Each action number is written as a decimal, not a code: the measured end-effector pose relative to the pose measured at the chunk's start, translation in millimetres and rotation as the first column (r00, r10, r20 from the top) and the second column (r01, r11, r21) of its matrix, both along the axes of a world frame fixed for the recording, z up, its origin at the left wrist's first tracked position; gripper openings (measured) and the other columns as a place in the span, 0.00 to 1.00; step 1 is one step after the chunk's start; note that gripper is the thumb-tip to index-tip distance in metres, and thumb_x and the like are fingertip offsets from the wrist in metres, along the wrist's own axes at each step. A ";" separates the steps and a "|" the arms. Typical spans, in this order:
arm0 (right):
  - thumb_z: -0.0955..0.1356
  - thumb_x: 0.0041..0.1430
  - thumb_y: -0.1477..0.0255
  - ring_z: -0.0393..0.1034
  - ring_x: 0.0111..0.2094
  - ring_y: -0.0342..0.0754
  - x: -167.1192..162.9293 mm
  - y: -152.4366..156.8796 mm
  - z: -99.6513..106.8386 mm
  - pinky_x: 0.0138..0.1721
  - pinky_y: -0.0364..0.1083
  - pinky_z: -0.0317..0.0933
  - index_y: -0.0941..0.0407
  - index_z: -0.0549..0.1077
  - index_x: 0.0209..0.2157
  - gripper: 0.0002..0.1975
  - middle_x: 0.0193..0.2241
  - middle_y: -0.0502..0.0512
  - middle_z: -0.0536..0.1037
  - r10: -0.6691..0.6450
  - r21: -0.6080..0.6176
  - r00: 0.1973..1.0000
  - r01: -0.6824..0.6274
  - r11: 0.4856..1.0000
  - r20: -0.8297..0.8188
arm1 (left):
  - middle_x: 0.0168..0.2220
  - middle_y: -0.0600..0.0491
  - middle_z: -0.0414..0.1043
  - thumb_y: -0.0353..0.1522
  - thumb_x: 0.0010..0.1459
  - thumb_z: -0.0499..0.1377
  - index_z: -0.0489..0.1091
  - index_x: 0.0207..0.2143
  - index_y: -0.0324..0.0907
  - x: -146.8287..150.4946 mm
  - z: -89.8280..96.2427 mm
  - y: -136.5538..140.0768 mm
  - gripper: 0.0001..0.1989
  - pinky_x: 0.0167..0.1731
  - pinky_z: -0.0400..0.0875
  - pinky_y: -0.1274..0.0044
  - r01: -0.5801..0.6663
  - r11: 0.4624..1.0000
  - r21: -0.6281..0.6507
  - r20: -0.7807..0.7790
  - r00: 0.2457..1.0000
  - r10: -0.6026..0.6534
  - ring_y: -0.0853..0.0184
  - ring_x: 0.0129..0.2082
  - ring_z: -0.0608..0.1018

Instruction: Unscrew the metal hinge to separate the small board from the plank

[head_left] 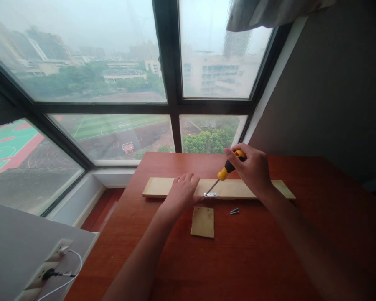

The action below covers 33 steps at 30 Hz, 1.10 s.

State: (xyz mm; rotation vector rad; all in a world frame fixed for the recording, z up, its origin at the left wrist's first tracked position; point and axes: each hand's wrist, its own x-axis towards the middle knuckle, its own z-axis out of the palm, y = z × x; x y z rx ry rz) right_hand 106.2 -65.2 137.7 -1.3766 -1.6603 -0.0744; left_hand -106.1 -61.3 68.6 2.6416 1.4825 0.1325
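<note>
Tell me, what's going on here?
A person's right hand holds a yellow-and-black screwdriver, its tip at a small metal plate at the near edge of a long wooden board. The left hand is on the board, beside the plate. Closer in, a smaller wooden piece and what look like screws lie on the table.

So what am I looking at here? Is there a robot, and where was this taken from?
No robot here: these are a person's two bare hands. The single picture comes from a camera worn on the head, looking forward and down over a reddish-brown table by large windows. The right hand holds a yellow-and-black screwdriver, its tip at a small metal plate on the near edge of a long pale board. The left hand rests on that board. Nearer the camera lie a small wooden piece with two holes and what look like screws.
</note>
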 end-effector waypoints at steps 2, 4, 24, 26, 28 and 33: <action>0.64 0.60 0.56 0.62 0.22 0.43 -0.3 -0.1 0.0 0.26 0.42 0.53 0.55 0.72 0.25 0.19 0.18 0.48 0.69 0.003 0.002 1.000 -0.003 1.000 -0.003 | 0.59 0.41 0.61 0.44 0.51 0.64 0.62 0.55 0.43 0.9 -8.7 2.6 0.31 0.57 0.56 0.62 0.017 1.000 0.006 -0.004 1.000 -0.017 0.52 0.59 0.63; 0.64 0.60 0.55 0.62 0.22 0.43 -0.8 0.5 -0.3 0.27 0.42 0.53 0.55 0.72 0.25 0.19 0.18 0.48 0.69 0.003 0.006 1.000 -0.003 1.000 -0.004 | 0.61 0.40 0.58 0.45 0.51 0.64 0.61 0.56 0.42 0.5 -16.8 4.4 0.33 0.58 0.53 0.60 0.016 1.000 0.018 -0.003 1.000 -0.016 0.52 0.61 0.60; 0.60 0.61 0.51 0.63 0.22 0.44 -17.7 17.1 6.6 0.26 0.44 0.51 0.55 0.72 0.26 0.23 0.19 0.50 0.72 -0.035 -0.005 0.981 0.036 0.999 0.189 | 0.53 0.44 0.65 0.51 0.55 0.57 0.62 0.55 0.44 -7.6 -39.1 6.5 0.30 0.56 0.53 0.64 0.040 0.991 0.125 0.067 0.997 -0.049 0.55 0.54 0.66; 0.60 0.61 0.51 0.64 0.22 0.44 -20.0 17.2 8.4 0.26 0.44 0.50 0.55 0.72 0.26 0.23 0.20 0.51 0.73 -0.039 -0.003 0.974 0.041 0.999 0.225 | 0.53 0.44 0.66 0.51 0.55 0.57 0.62 0.55 0.44 -7.8 -39.8 6.9 0.31 0.56 0.53 0.65 0.043 0.990 0.137 0.072 0.996 -0.054 0.56 0.54 0.66; 0.60 0.61 0.51 0.65 0.23 0.45 -22.5 16.7 10.4 0.26 0.44 0.49 0.55 0.72 0.26 0.24 0.21 0.52 0.73 -0.049 0.001 0.962 0.051 0.999 0.269 | 0.51 0.44 0.67 0.52 0.55 0.56 0.62 0.54 0.44 -7.9 -39.5 7.1 0.30 0.55 0.54 0.66 0.046 0.990 0.136 0.078 0.995 -0.057 0.56 0.53 0.66; 0.58 0.63 0.52 0.65 0.22 0.45 -27.7 13.8 13.9 0.24 0.44 0.45 0.55 0.71 0.26 0.24 0.20 0.52 0.72 -0.104 0.006 0.934 0.108 0.994 0.343 | 0.51 0.45 0.67 0.50 0.58 0.53 0.63 0.53 0.45 -7.5 -37.1 6.8 0.26 0.53 0.55 0.67 0.039 0.993 0.112 0.082 0.995 -0.048 0.57 0.53 0.67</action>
